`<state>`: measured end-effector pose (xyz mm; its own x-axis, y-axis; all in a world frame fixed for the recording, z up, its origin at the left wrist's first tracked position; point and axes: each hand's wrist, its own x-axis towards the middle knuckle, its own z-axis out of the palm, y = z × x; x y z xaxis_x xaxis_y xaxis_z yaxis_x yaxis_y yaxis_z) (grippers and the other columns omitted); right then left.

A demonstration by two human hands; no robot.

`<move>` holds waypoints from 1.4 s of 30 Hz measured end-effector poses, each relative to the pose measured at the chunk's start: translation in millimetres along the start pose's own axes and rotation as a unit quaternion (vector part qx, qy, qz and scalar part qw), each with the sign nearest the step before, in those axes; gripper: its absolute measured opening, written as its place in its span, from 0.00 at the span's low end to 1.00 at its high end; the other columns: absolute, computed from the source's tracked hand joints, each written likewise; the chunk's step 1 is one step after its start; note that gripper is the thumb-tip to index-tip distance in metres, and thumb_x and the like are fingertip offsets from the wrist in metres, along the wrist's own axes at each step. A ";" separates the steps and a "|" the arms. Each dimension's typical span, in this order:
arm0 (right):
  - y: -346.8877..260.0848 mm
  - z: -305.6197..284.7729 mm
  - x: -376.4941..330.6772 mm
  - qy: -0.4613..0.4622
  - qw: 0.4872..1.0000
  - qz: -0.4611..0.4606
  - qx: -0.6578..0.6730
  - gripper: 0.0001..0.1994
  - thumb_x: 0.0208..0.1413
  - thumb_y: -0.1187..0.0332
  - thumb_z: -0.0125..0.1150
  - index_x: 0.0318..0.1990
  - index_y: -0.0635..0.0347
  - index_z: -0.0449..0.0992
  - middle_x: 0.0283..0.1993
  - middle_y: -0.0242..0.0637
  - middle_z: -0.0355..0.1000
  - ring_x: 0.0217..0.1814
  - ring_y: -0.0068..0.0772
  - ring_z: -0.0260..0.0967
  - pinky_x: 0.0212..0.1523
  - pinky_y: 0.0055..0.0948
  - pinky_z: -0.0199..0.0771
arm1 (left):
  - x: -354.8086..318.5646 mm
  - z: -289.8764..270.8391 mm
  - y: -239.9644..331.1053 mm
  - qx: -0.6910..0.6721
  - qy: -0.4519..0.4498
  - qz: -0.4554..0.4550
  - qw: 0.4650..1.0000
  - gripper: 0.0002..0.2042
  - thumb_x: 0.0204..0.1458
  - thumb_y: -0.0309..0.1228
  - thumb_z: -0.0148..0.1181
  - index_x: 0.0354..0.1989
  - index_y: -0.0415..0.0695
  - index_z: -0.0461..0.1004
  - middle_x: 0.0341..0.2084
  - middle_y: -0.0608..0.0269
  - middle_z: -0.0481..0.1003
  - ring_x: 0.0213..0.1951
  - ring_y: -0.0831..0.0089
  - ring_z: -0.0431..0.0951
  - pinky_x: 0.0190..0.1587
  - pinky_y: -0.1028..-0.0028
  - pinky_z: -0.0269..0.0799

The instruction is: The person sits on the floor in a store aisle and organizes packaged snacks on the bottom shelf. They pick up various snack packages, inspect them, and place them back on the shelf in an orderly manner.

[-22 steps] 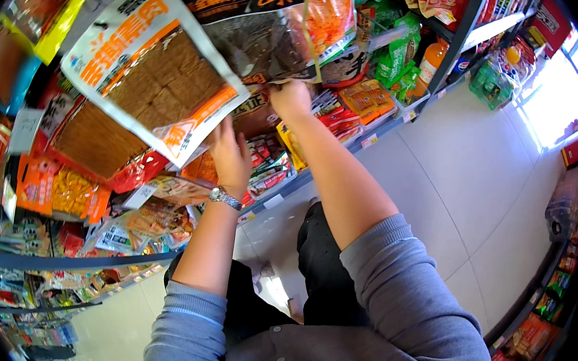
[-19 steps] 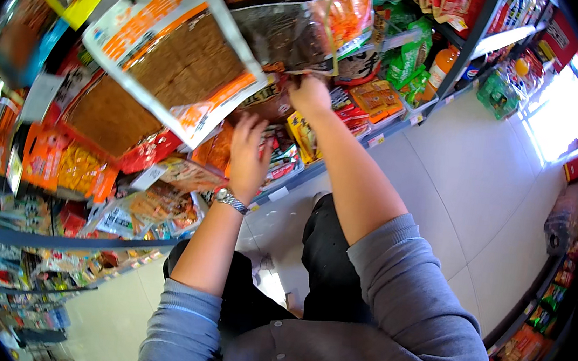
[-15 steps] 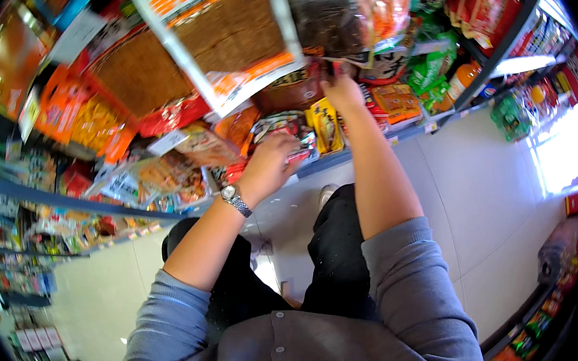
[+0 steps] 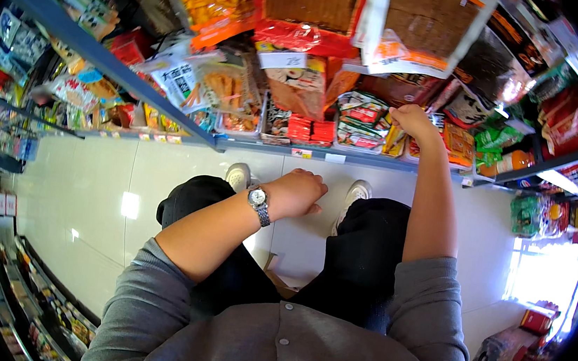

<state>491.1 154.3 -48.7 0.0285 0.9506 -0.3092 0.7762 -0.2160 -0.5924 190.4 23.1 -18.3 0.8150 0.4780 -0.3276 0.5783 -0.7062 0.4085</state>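
Observation:
My right hand [image 4: 416,121] reaches to the low shelf, its fingers pinched together at the upper end of a yellow snack packet [image 4: 395,144]. Just left of it, a clear tray holds red, green and white snack packets [image 4: 363,116]. My left hand [image 4: 297,193], a watch [image 4: 258,203] on its wrist, hangs over the floor in front of the shelf. Its fingers are curled, and nothing shows in them. Orange packets [image 4: 459,143] lie right of my right hand, and small red packets [image 4: 310,130] sit left of the tray.
Large bags, one white and orange [image 4: 428,26], hang over the low shelf [image 4: 292,150]. A dark upright [image 4: 115,60] divides the shelving at left. Wrapped green bottles [image 4: 526,214] stand on the floor at right. A cardboard piece [image 4: 282,275] lies between my legs.
My left hand has left the packets in the tray and drawn back over the floor. My right hand stays at the shelf by the yellow packet. The view has turned and shifted.

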 end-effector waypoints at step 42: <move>-110.2 499.6 -1.4 -0.347 0.871 -0.161 -0.309 0.17 0.54 0.58 0.48 0.36 0.62 0.77 0.37 0.46 0.74 0.39 0.39 0.70 0.43 0.37 0.67 | -154.9 8.4 -105.6 -0.114 0.225 -0.179 0.951 0.14 0.44 0.35 0.60 0.35 0.40 0.69 0.31 0.55 0.71 0.38 0.59 0.72 0.46 0.65 0.65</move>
<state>90.8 65.3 -354.7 -0.4738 0.5304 -0.7030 0.8707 0.4017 -0.2838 2.8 19.2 -17.9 0.4684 0.8774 -0.1038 0.7726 -0.3497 0.5299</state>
